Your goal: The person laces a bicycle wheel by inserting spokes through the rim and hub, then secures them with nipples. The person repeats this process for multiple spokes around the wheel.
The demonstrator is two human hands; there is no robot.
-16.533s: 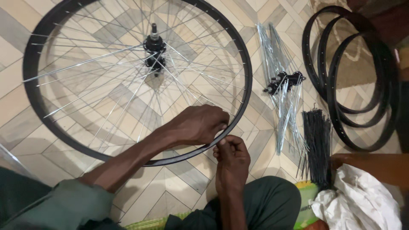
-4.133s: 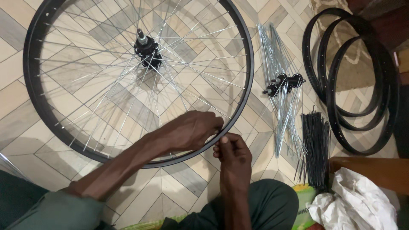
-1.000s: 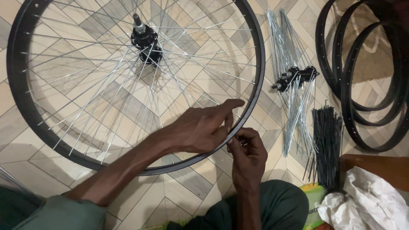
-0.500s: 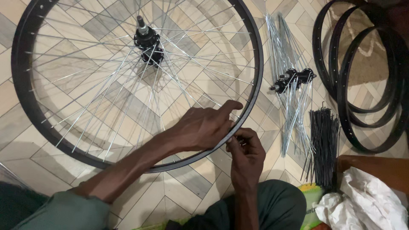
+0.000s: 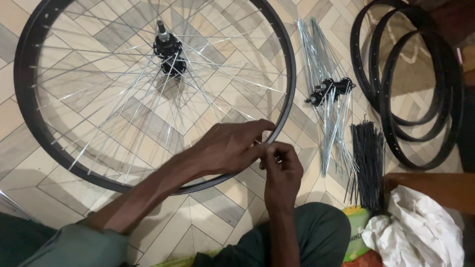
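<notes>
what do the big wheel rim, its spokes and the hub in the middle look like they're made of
Rim: probably painted or coated metal; it is matte black with drilled spoke holes.
Spokes: bright bare metal, likely steel or plated wire; they are thin, silvery and glinting.
Hub: seemingly metal, with a dark glossy body and a silver axle end.
Both the left hand and the right hand pinch at the rim's edge.

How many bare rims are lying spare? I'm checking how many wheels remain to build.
3, stacked overlapping at the top right on the floor: outer rim, middle rim, nearest rim. Their right sides run into shadow, so another could be hidden.
</notes>
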